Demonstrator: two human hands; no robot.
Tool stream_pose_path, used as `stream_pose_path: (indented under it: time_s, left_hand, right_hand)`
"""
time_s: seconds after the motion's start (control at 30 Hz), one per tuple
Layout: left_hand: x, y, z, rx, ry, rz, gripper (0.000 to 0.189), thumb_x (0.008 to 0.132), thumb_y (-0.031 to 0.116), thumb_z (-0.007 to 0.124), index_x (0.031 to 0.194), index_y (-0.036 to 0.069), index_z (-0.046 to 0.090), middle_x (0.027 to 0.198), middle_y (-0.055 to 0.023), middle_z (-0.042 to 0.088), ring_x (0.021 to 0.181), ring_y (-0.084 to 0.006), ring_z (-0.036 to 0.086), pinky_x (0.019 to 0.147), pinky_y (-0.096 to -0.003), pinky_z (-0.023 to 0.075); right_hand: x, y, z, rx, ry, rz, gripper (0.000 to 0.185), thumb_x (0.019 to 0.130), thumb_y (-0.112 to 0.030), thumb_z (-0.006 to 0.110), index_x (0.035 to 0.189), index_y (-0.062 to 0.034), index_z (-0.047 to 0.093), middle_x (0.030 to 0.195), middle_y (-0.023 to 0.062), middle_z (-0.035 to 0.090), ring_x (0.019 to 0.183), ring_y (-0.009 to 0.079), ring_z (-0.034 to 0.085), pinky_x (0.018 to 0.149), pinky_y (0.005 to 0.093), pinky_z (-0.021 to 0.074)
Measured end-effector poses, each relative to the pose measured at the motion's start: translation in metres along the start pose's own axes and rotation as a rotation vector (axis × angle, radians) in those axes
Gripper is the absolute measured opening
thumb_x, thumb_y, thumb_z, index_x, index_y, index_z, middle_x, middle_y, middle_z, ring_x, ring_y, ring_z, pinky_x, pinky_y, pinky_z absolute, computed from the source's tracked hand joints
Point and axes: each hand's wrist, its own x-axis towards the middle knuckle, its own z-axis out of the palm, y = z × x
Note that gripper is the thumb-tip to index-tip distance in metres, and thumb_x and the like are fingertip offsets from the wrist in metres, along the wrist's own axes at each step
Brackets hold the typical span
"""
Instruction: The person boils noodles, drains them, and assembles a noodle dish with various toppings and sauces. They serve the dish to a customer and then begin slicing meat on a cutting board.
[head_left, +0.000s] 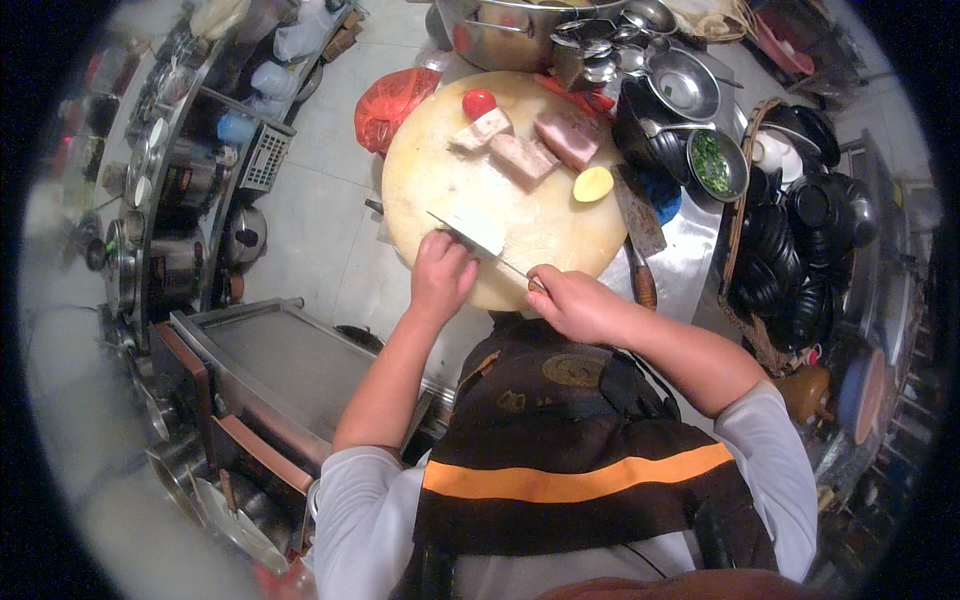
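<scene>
My right hand grips the handle of a cleaver, its broad pale blade slanting across the near part of a round cutting board. My left hand rests at the board's near left edge, fingers curled against the blade; whatever lies beneath them is hidden. Farther back on the board are three chunks of meat: a pale one, a middle one and a pinker one. Behind the pale chunk sits a red tomato. A cut yellow piece, perhaps potato, lies toward the right rim.
A second cleaver with a wooden handle lies right of the board. Beyond it stand a bowl of chopped greens and a steel bowl. A red plastic bag is at left, a stockpot behind, black bowls at right.
</scene>
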Motion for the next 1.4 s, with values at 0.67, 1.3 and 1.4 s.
stream_pose_path:
  time_s: [0.67,1.3,1.4]
  left_hand:
    - [-0.039,0.028,0.021,-0.231,0.043,-0.418,0.075,0.072,0.013,0.069,0.133,-0.006,0.031,0.136,-0.0253,0.029,0.124,-0.0391,0.036,0.102,-0.0412,0.0342]
    - [0.0,0.054,0.061,-0.394,0.22,-0.531,0.079,0.074,0.01,0.059,0.139,-0.006,0.017,0.143,-0.0249,0.018,0.132,-0.0392,0.023,0.109,-0.042,0.0219]
    - [0.002,0.046,0.06,-0.699,0.417,-0.746,0.072,0.075,0.005,0.056,0.137,-0.006,0.021,0.141,-0.0231,0.023,0.131,-0.0347,0.028,0.106,-0.0396,0.0273]
  right_hand:
    - [-0.008,0.002,-0.007,0.245,0.136,-0.007,0.039,0.091,-0.026,0.05,0.117,0.0027,0.046,0.095,0.025,0.061,0.091,0.0391,0.059,0.08,0.0414,0.0461]
    - [0.003,0.054,-0.011,0.063,0.146,0.171,0.037,0.092,-0.028,0.049,0.117,-0.0006,0.049,0.08,0.0115,0.059,0.056,0.0171,0.055,0.054,0.032,0.0454]
    - [0.002,0.053,-0.019,0.115,0.104,0.251,0.04,0.091,-0.029,0.049,0.115,0.0027,0.049,0.1,0.0272,0.06,0.096,0.0395,0.058,0.083,0.0412,0.0451]
